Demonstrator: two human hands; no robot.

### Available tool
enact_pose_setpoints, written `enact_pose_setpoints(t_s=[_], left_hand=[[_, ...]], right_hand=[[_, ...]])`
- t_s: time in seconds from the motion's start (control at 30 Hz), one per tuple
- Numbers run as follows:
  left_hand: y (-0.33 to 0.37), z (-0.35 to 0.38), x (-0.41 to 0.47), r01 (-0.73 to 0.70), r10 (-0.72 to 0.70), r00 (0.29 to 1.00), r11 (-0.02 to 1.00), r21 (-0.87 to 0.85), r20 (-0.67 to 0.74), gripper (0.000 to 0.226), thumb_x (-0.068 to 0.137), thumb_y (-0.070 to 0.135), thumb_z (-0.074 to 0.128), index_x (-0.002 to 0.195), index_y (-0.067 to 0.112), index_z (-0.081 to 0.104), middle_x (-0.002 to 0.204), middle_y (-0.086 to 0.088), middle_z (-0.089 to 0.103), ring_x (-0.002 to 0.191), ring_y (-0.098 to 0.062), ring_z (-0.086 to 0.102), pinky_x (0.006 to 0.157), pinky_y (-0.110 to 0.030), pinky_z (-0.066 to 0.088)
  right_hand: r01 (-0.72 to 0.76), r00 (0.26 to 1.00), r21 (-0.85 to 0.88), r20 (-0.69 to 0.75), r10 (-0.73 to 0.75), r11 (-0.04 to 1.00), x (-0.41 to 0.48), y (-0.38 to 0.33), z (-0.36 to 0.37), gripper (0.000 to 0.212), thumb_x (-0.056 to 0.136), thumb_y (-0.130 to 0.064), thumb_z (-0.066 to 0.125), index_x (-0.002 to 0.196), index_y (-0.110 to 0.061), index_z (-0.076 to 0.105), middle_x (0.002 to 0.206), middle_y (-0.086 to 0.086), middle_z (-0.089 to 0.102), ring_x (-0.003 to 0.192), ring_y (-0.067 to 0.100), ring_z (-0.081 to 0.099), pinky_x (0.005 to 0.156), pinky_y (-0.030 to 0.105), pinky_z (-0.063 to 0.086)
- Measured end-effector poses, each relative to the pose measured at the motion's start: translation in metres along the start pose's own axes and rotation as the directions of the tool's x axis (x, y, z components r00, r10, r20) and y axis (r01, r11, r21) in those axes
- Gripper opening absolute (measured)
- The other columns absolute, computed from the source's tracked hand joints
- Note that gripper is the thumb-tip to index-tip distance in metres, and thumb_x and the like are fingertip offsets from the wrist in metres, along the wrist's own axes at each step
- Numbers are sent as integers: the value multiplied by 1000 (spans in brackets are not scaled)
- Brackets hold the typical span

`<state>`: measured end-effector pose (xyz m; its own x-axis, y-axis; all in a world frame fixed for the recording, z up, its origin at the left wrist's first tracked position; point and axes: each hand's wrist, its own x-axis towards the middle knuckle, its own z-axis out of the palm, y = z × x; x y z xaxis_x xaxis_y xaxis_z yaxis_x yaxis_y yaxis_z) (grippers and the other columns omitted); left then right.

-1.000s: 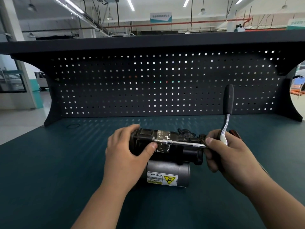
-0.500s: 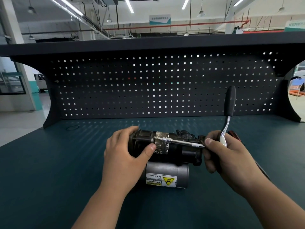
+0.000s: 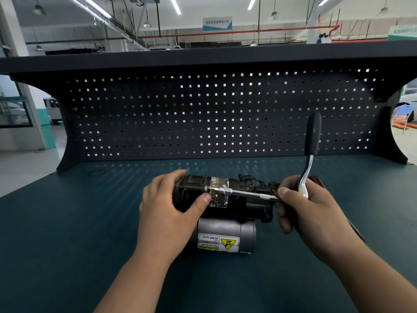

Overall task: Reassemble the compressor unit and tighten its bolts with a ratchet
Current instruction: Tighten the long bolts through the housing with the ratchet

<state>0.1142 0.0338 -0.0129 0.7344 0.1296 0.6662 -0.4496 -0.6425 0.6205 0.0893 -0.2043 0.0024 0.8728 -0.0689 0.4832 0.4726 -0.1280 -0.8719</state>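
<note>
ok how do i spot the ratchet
In front of the dark pegboard, a black compressor unit lies on the teal bench. The right hand holds the ratchet at its right end: the only thing with a black handle standing up on a shiny bent neck.

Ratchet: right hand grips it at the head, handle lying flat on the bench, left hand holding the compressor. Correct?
Not quite. The handle isn't flat on the bench: the head view shows the ratchet handle standing upright, clear of it. The rest holds: the right hand grips it at the head and the left hand holds the compressor.
</note>
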Motion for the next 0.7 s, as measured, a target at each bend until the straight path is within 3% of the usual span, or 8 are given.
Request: enact_pose_setpoints(t_s=[0.13, 0.27, 0.47, 0.57, 0.7], left_hand=[[1, 0, 0, 2, -2, 1000, 1000, 7, -7, 58, 69, 64, 59, 123, 47, 46, 121, 26, 40, 116, 7, 26, 104, -42, 36], [2, 0, -1, 9, -9, 1000, 1000, 8, -4, 56, 70, 64, 59, 122, 49, 45, 121, 27, 40, 116, 8, 25, 105, -40, 35], [3, 0, 0, 16, -16, 1000, 1000, 21, -8, 55, 68, 63, 60, 119, 51, 44, 119, 28, 39, 114, 9, 25, 101, -36, 35], [4, 0, 0, 24, -24, 1000, 999, 21, -9, 53, 66, 64, 61, 115, 56, 43, 116, 29, 40, 111, 7, 28, 96, -32, 35], [4, 0, 0, 38, -37, 999, 998, 44, -29, 56, 66, 64, 62, 118, 53, 44, 116, 26, 41, 111, 3, 30, 97, -39, 39]], right_hand=[[26, 1000, -10, 7, -26, 1000, -1, 2, -1, 29, 92, -12, 55, 66, -25, 55, 53, 2, 55, 42, 19, 47, 43, 19, 38], [42, 998, -14, 38, -42, 999, -4, 2, -3, 35, 94, -5, 52, 67, -26, 54, 54, 3, 55, 43, 19, 48, 43, 16, 37], [166, 981, -86, 121, -155, 982, -4, -7, -8, 12, 80, -18, 56, 73, -28, 56, 57, 1, 57, 51, 13, 54, 55, 16, 44], [179, 968, -124, 197, -153, 976, -2, -8, -15, 11, 78, -18, 58, 75, -29, 59, 61, 0, 58, 59, 10, 56, 61, 17, 46], [144, 969, -133, 220, -113, 981, 1, -4, -18, 15, 77, -19, 58, 75, -33, 60, 63, 1, 57, 64, 17, 53, 63, 23, 41]])
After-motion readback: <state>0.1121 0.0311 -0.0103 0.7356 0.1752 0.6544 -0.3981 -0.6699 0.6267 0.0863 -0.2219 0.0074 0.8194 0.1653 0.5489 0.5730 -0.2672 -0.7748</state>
